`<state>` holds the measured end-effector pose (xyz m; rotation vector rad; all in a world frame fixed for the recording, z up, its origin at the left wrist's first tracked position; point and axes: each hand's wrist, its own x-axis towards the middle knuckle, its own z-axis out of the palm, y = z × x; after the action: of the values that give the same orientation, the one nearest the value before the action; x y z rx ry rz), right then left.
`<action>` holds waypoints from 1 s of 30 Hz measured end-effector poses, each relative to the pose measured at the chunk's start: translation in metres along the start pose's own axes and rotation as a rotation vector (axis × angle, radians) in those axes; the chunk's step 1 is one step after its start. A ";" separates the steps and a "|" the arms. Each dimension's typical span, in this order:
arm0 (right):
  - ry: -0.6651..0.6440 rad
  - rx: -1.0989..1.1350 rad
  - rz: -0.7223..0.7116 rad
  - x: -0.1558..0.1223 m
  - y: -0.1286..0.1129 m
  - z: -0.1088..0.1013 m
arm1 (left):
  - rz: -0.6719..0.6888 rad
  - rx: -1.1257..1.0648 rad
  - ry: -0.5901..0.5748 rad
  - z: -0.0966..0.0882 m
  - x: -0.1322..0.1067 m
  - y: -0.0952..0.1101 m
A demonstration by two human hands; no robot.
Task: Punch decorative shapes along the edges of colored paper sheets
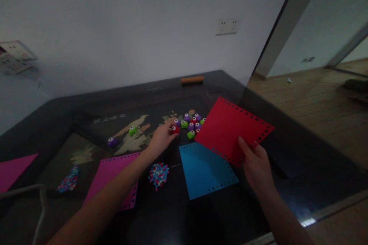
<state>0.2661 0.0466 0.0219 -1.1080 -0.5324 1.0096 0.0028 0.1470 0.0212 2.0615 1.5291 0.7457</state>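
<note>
My right hand pinches the lower edge of a red paper sheet with punched holes along its border and holds it tilted above the dark table. My left hand reaches forward, its fingers closed on a small red craft punch at the edge of a cluster of purple, green and red punches. A blue punched sheet lies flat between my hands. A magenta punched sheet lies under my left forearm.
A pile of coloured paper dots sits near the blue sheet, another pile at the left. A lone green punch and a purple one lie apart. Another magenta sheet sits far left. An orange bar rests by the wall.
</note>
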 end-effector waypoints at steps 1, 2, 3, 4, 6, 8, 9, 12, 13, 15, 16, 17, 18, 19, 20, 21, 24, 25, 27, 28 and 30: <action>-0.003 0.002 0.010 -0.001 -0.001 0.000 | 0.020 0.023 -0.004 0.002 0.003 -0.002; -0.003 0.005 0.019 -0.001 -0.002 0.000 | 0.040 0.044 -0.006 0.003 0.006 -0.004; 0.000 0.008 0.028 -0.002 -0.003 0.000 | 0.057 0.062 -0.008 0.005 0.007 -0.005; 0.003 0.010 0.034 -0.003 -0.004 0.001 | 0.072 0.078 -0.009 0.007 0.009 -0.007; 0.009 0.017 0.036 -0.005 -0.005 0.002 | 0.091 0.101 -0.012 0.010 0.010 -0.011; 0.010 0.021 0.038 -0.005 -0.006 0.002 | 0.097 0.114 -0.010 0.013 0.012 -0.013; 0.010 0.022 0.041 -0.005 -0.006 0.002 | 0.096 0.116 -0.008 0.015 0.012 -0.013; 0.007 0.020 0.040 -0.005 -0.006 0.001 | 0.086 0.101 0.000 0.019 0.012 -0.012; 0.007 0.014 0.031 -0.005 -0.006 0.001 | 0.082 0.091 0.003 0.020 0.011 -0.011; 0.019 0.006 0.003 -0.004 -0.006 0.001 | 0.075 0.069 0.016 0.022 0.010 -0.009; 0.031 0.007 -0.007 -0.004 -0.007 0.001 | 0.074 0.057 0.024 0.024 0.010 -0.008; 0.044 0.012 -0.016 -0.004 -0.007 0.001 | 0.075 0.044 0.032 0.025 0.010 -0.008; 0.054 0.019 -0.022 -0.004 -0.008 0.001 | 0.076 0.030 0.038 0.026 0.010 -0.008; 0.059 0.022 -0.027 -0.004 -0.009 0.001 | 0.077 0.017 0.044 0.028 0.010 -0.009; 0.064 0.022 -0.033 -0.004 -0.010 0.001 | 0.080 0.004 0.049 0.029 0.010 -0.009; 0.068 0.016 -0.039 -0.004 -0.010 0.002 | 0.083 -0.009 0.054 0.030 0.010 -0.009; 0.075 -0.004 -0.057 -0.004 -0.012 0.002 | 0.104 -0.043 0.060 0.031 0.008 -0.009; 0.069 -0.012 -0.060 -0.004 -0.012 0.002 | 0.115 -0.051 0.061 0.029 0.005 -0.008; 0.037 -0.045 -0.062 -0.004 -0.012 0.002 | 0.138 -0.055 0.066 0.024 -0.004 -0.005; 0.021 -0.071 -0.063 -0.004 -0.011 0.002 | 0.147 -0.051 0.070 0.020 -0.011 -0.003; 0.003 -0.144 -0.078 -0.004 -0.011 0.000 | 0.161 -0.034 0.071 0.013 -0.028 0.003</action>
<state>0.2683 0.0420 0.0326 -1.2065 -0.6495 0.9130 0.0067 0.1187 0.0090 2.1725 1.3896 0.9076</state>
